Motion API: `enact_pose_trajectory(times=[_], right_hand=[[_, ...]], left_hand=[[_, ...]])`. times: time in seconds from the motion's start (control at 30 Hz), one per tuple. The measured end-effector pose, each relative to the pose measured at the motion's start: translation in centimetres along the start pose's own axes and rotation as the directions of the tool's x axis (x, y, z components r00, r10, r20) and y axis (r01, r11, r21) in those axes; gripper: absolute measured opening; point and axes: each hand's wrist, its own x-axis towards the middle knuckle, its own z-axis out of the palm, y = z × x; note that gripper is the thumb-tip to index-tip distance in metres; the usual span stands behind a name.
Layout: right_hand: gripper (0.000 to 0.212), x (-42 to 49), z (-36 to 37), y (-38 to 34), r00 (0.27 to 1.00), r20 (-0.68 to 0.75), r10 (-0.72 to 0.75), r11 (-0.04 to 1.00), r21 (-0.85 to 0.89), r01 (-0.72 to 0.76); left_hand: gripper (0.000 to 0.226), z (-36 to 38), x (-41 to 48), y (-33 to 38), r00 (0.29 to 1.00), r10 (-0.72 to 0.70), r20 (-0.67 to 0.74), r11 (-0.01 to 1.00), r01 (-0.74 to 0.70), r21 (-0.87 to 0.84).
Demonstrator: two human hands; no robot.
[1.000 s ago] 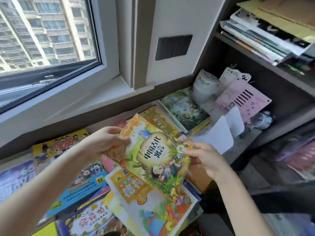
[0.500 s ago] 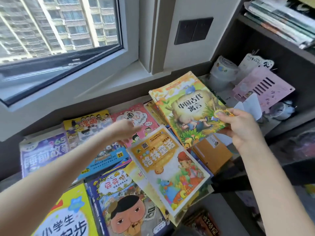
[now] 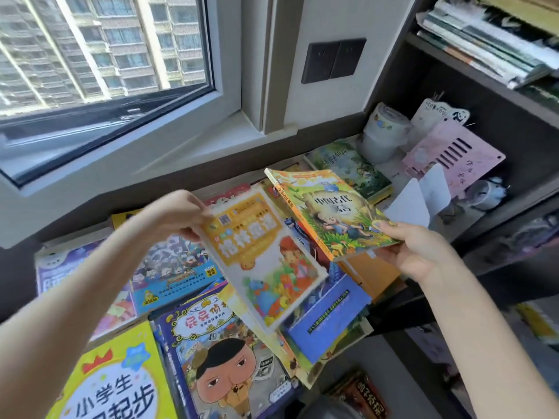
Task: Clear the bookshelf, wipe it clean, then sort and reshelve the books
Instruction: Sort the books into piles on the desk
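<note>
I saw sorting stage. My left hand (image 3: 181, 216) gripped top corner of yellow book (image 3: 263, 258), above books (image 3: 169, 267) spread below window (image 3: 106, 55). My right hand (image 3: 417, 252) pinched green book (image 3: 335, 213), raised beside it. Reshelving not begun, I judged; wiping unconfirmed.

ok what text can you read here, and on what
"中国古代" on the green book in the right hand; the line under it is blurred.
"小学生" over "起步" on the yellow book.
"屁屁侦" on the purple book, rest hidden.
Title on the orange-titled book in the left hand: motion-blurred.
Everything else: too small or blurred.
</note>
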Motion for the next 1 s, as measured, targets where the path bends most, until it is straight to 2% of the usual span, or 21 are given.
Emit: enact_pose_trajectory(times=[0.07,0.27,0.33,0.47,0.57,0.63,0.67,0.7,0.73,0.77,0.8,0.83,0.87,0.93,1.0], right_hand=[[0.020,-0.4,-0.4,0.6,1.000,0.022,0.021,1.000,-0.017,-0.020],[0.017,-1.1,-0.9,2.4,0.999,-0.005,0.054,0.998,-0.028,-0.054],[0.018,-1.2,-1.1,2.5,0.999,-0.006,0.046,0.999,0.004,-0.046],[0.018,-1.6,-1.6,1.9,0.999,0.046,0.006,1.000,-0.009,-0.006],[0.014,-2.0,-1.4,2.5,0.997,0.068,0.043,0.991,-0.131,-0.033],[0.012,-1.8,-1.0,4.1,0.997,0.037,0.072,0.938,-0.341,-0.055],[0.014,-1.8,-0.7,5.1,0.998,0.007,0.059,0.846,-0.532,-0.046],[0.020,-1.7,-0.3,6.1,1.000,-0.004,0.023,0.651,-0.759,-0.019],[0.027,-1.7,0.3,6.9,0.998,0.006,-0.055,0.341,-0.940,0.025],[0.033,-2.2,0.9,7.4,0.982,0.051,-0.185,0.010,-0.999,0.053],[0.037,-2.9,1.9,7.6,0.944,0.140,-0.300,-0.192,-0.978,0.084],[0.041,-3.5,2.9,7.6,0.903,0.228,-0.365,-0.258,-0.956,0.137],[0.044,-4.1,3.9,7.5,0.866,0.303,-0.399,-0.249,-0.944,0.215],[0.046,-4.3,6.0,7.5,0.838,0.412,-0.358,-0.193,-0.911,0.366],[0.049,-4.1,7.5,7.7,0.840,0.459,-0.290,-0.162,-0.889,0.429]], left_hand=[[0.011,-2.7,-0.4,-0.1,0.997,-0.004,-0.082,0.989,-0.008,-0.146],[0.016,-8.4,-2.4,1.3,0.931,-0.033,-0.363,0.944,-0.091,-0.318],[0.019,-8.8,-2.9,1.5,0.915,-0.024,-0.403,0.939,-0.117,-0.323],[0.017,-8.4,-3.1,1.4,0.919,-0.071,-0.388,0.916,-0.094,-0.391],[0.018,-8.1,-2.6,1.1,0.892,-0.090,-0.444,0.913,-0.104,-0.393],[0.011,-8.2,-2.1,1.0,0.859,-0.069,-0.507,0.924,-0.137,-0.358],[0.011,-8.3,-1.9,1.0,0.846,-0.052,-0.530,0.934,-0.147,-0.326],[0.011,-8.3,-1.7,1.0,0.838,-0.035,-0.545,0.942,-0.154,-0.298],[0.011,-8.4,-1.6,1.0,0.834,-0.023,-0.551,0.947,-0.159,-0.280],[0.011,-8.4,-1.5,1.0,0.834,-0.015,-0.552,0.949,-0.162,-0.270],[0.011,-8.3,-1.4,1.0,0.836,-0.009,-0.549,0.952,-0.162,-0.261],[0.010,-8.2,-1.5,1.0,0.837,-0.007,-0.547,0.953,-0.159,-0.256],[0.009,-8.0,-1.5,0.9,0.843,-0.011,-0.538,0.954,-0.152,-0.259],[0.008,-7.9,-1.8,0.9,0.853,-0.026,-0.521,0.950,-0.140,-0.277],[0.009,-7.6,-1.8,1.1,0.867,-0.021,-0.497,0.949,-0.138,-0.282]])
